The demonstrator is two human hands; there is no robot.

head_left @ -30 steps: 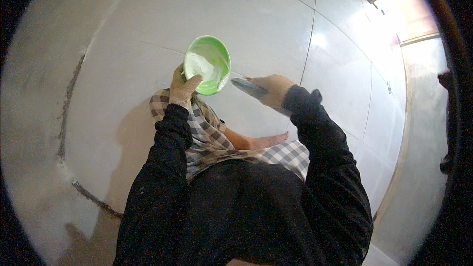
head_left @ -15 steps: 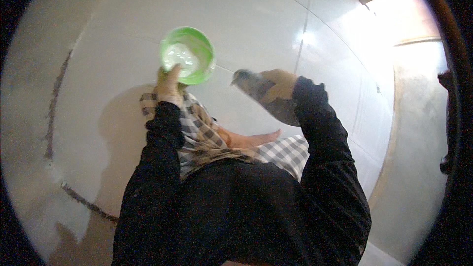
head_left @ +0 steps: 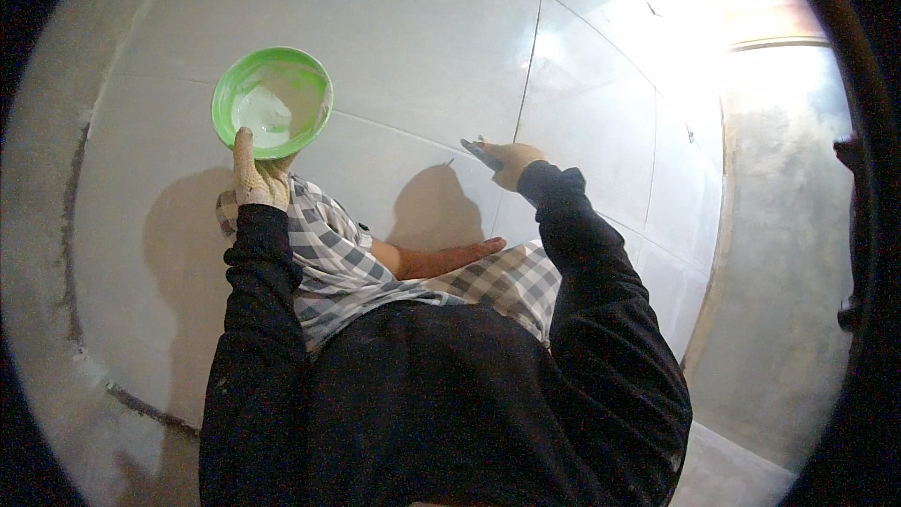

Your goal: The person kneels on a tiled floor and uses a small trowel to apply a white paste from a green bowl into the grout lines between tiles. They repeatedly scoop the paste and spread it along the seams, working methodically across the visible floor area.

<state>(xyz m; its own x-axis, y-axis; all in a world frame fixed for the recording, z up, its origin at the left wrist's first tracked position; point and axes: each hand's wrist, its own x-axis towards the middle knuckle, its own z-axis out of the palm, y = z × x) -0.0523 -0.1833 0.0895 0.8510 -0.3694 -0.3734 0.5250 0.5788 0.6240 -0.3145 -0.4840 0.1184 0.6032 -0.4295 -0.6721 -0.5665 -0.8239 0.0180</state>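
A person in a black top and checked clothing grasps a green bowl of white paste in the gloved left hand, thumb over the rim, above a tiled floor. The gloved right hand, fingers clenched around a flat grey tool, hovers well apart from the bowl, beyond a bare foot.

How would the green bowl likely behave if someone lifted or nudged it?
The green bowl looks like thin plastic, so probably fairly light and stiff; its rim holds a round shape in the left hand. The white paste lies off-centre, so the bowl may tip toward that side.
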